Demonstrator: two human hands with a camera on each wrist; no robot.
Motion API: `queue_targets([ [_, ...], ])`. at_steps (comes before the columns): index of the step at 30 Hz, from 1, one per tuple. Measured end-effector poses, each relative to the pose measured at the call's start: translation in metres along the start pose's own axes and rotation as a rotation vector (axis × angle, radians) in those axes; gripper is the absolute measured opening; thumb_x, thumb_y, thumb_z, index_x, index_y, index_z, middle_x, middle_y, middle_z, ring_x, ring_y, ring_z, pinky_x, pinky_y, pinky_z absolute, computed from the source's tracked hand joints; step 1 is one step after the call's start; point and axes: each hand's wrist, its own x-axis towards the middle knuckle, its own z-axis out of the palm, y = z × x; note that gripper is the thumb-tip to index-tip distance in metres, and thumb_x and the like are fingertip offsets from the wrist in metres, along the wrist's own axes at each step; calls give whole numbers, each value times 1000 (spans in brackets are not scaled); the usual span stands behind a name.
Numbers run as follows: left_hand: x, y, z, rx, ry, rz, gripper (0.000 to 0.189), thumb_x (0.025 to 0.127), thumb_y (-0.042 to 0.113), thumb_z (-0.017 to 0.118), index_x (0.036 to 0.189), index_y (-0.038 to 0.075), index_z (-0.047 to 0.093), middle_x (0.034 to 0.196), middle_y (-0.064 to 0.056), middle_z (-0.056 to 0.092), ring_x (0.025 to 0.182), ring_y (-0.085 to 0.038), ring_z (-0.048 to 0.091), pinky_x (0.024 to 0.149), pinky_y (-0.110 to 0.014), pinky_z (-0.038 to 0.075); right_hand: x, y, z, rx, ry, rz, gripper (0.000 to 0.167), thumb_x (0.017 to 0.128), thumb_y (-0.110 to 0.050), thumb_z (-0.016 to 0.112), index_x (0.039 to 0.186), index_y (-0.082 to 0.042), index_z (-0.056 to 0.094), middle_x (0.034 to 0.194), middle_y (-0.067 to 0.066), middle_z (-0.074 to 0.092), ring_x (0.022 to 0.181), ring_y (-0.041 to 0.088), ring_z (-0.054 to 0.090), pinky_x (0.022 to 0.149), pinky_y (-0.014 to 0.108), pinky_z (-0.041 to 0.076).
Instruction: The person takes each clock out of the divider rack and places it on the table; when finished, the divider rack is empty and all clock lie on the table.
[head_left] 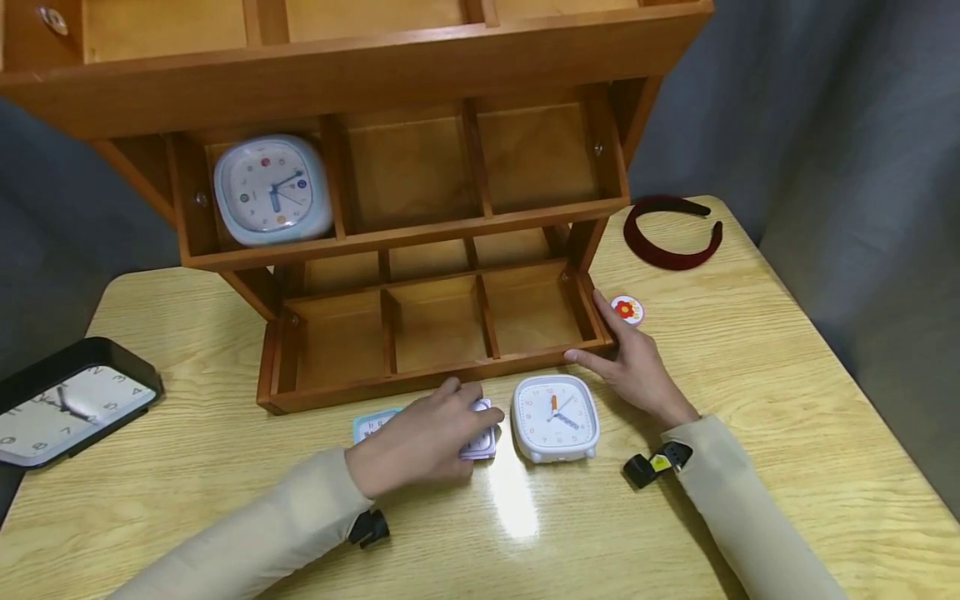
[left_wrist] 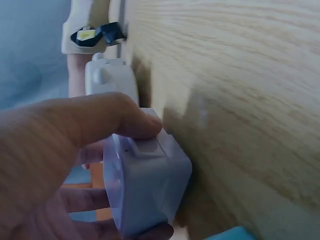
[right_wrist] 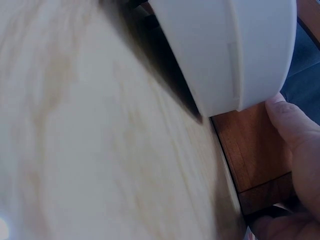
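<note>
1. While the left hand (head_left: 427, 429) pinches the lilac clock (head_left: 481, 447), lower centre, a slack hold could drop it.
2. Just right, a white clock (head_left: 557, 417) could be knocked by a careless sweep.
3. Centre right, the right hand (head_left: 637, 367) grips the wooden shelf (head_left: 337, 393) by its corner.
4. The left hand hides part of the lilac dial and a turquoise thing (head_left: 372, 422); far left, a black clock (head_left: 82, 408) is cut off.

In the head view, your left hand (head_left: 423, 429) hides parts of the purple clock (head_left: 483, 446) and teal item (head_left: 372, 421); picture edges cut off the black clock (head_left: 82, 408) and rack (head_left: 360, 87).
</note>
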Motion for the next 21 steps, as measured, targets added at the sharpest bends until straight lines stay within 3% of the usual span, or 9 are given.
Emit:
queue_targets([
  [10,2,-1,5,69,-27,-7,46,77,28,77,118,16,61,108,-12,61,86,-21,56,71,-27,52,0,0,0,-4,8,-5,97,81,-43,75,156,-23,17,157,14,30,141,38,34,113,55,28],
  [15,1,-1,5,67,-29,-9,49,76,29,79,120,17,60,108,-12,61,86,-21,55,70,-26,52,0,1,1,-6,12,-9,97,81,-44,75,156,-23,17,157,14,30,141,38,34,113,55,28],
  [21,-1,0,3,17,-41,-43,65,77,36,79,134,19,54,119,-11,58,95,-25,57,70,-31,53,0,1,1,-5,12,-7,96,81,-44,75,155,-23,17,157,14,30,140,37,34,113,54,29],
])
